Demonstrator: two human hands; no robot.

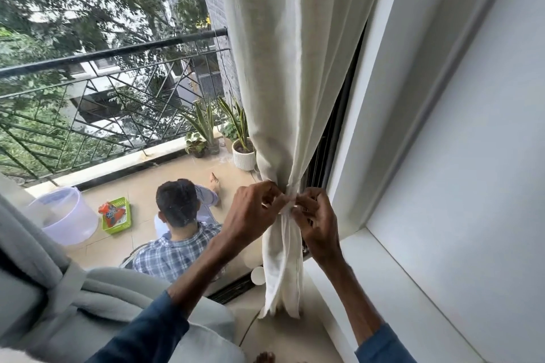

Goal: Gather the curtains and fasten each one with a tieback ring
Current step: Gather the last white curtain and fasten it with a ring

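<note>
A cream curtain [283, 68] hangs beside the white window frame and is bunched tight at waist height. A pale fabric tieback [287, 209] wraps the bunch there. My left hand [253, 209] pinches the tieback from the left side. My right hand [315, 215] pinches it from the right, fingers curled against the gathered cloth. The curtain's lower part [281, 268] hangs loose below my hands. No ring shows clearly; my fingers hide the fastening.
A grey armchair [103, 303] stands at lower left, close to my left arm. The white wall and ledge [413, 289] run along the right. Behind the glass, a person in a plaid shirt [177, 244] sits on the balcony with potted plants [243, 153], a bucket [63, 215] and a green basket [116, 215].
</note>
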